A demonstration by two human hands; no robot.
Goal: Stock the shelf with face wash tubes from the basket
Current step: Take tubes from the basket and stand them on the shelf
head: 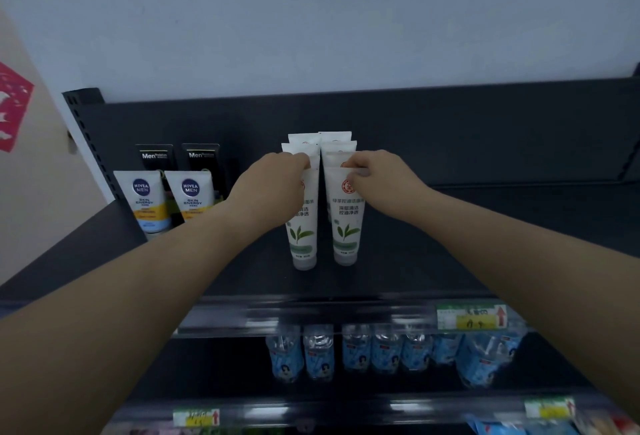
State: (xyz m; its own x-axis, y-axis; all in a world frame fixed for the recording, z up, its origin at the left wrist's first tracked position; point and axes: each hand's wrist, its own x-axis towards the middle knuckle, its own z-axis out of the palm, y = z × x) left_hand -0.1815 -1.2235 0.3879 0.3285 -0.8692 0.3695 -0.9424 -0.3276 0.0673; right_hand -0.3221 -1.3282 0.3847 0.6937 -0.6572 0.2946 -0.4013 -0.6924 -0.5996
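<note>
Two rows of white face wash tubes with a green leaf print stand cap-down on the dark top shelf (450, 261). My left hand (273, 188) pinches the crimped top of the front tube of the left row (304, 226). My right hand (381, 181) pinches the top of the front tube of the right row (346, 223). Several more tubes (320, 143) of the same kind stand behind them. The basket is out of view.
Two Nivea Men tubes (166, 202) and two black tubes (176, 157) stand at the shelf's left end. Water bottles (346, 351) fill the shelf below, behind a rail with a price tag (471, 317). The top shelf to the right of the tubes is bare.
</note>
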